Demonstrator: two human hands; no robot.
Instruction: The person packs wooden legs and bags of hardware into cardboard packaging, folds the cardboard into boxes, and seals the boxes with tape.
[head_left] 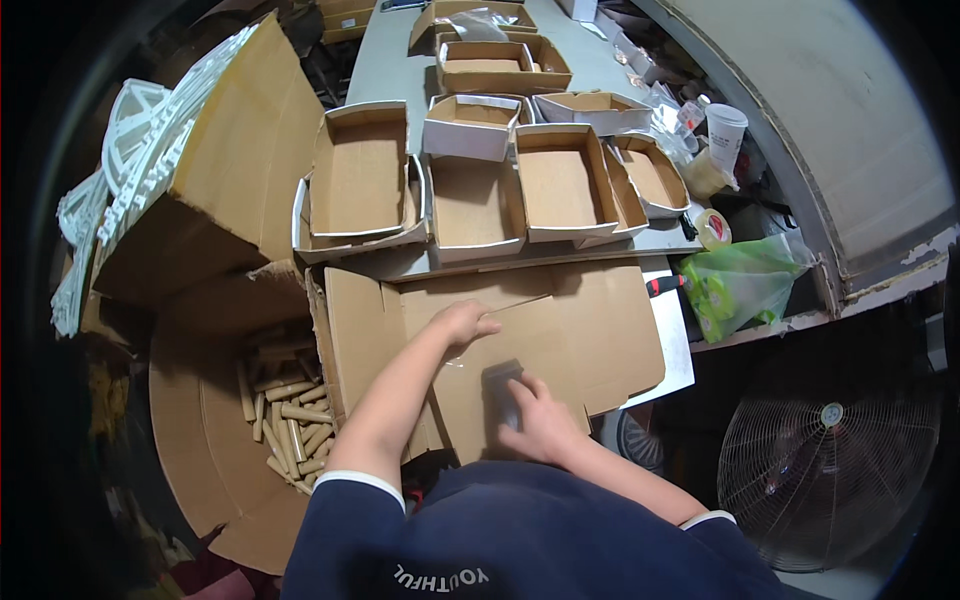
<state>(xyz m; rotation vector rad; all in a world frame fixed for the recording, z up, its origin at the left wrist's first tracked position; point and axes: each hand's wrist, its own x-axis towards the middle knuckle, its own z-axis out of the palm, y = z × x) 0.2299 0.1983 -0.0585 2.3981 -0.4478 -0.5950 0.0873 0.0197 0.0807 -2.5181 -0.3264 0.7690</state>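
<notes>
A flattened brown cardboard carton (590, 330) with folded flaps lies in front of me, and a seam crosses its upper middle. My left hand (464, 324) rests palm down on it, fingers apart and nothing in them. Closer to my body, my right hand (545, 425) has its fingers round a dark grey, blocky object (502, 382) against the carton. Blur hides what kind of object it is. A small shiny patch (455, 363), like clear tape, shows on the cardboard below my left hand.
Several shallow box trays (470, 205) stand on the grey table (385, 60) beyond. At left, a large open carton (200, 430) holds cardboard tubes (292, 440). A tape roll (712, 229), red-handled tool (664, 286) and green bag (740, 290) lie right, above a floor fan (830, 470).
</notes>
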